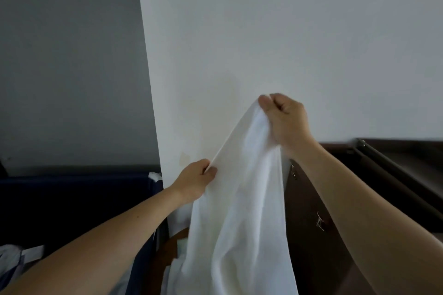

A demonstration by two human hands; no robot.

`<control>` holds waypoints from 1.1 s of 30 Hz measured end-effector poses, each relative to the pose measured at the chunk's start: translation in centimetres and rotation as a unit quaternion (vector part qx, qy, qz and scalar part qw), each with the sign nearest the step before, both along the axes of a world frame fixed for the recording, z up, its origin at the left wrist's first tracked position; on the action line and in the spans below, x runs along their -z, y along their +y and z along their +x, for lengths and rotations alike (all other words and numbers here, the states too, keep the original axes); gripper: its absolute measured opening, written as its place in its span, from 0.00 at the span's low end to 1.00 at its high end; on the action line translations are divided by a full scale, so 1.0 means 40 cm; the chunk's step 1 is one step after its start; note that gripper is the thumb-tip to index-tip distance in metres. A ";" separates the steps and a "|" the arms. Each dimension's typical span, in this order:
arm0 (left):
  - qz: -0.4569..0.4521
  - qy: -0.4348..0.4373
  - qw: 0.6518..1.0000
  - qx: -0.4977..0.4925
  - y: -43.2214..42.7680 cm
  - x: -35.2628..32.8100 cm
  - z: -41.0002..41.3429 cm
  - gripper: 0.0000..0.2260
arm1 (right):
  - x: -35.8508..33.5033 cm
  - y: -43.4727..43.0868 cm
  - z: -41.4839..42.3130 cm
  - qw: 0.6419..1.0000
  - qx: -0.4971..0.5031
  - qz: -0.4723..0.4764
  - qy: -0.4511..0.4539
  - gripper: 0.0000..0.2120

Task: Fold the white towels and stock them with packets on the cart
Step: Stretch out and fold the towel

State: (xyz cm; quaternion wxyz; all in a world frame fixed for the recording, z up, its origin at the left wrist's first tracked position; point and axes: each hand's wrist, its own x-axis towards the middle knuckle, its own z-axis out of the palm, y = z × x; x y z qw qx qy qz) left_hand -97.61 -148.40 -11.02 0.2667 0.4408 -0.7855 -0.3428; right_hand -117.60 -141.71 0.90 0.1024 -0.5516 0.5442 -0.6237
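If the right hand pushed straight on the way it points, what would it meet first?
Probably the white wall; nothing shows between it and the right hand, though depth is unclear.

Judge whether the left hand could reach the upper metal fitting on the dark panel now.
Probably not: the left hand pinches the white towel, which hangs between it and the fitting.

The towel is plain white against a white wall. The wall's left part is grey, a dark navy bin lies below, and dark brown cabinetry stands right.
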 end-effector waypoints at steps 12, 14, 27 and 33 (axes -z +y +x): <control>-0.029 0.118 0.992 0.026 0.024 -0.142 -0.027 0.21 | 0.072 0.003 -0.023 0.945 -0.101 0.215 0.226 0.25; -0.013 0.124 0.991 0.057 0.020 -0.174 -0.050 0.19 | 0.088 0.011 -0.003 0.935 -0.145 0.235 0.222 0.21; 0.081 0.079 0.988 0.103 -0.022 -0.131 0.014 0.07 | 0.072 0.035 -0.087 0.991 -0.073 0.114 0.023 0.03; 0.094 0.092 0.976 0.175 0.045 -0.174 -0.076 0.17 | 0.073 0.030 -0.016 0.977 -0.124 0.157 0.078 0.04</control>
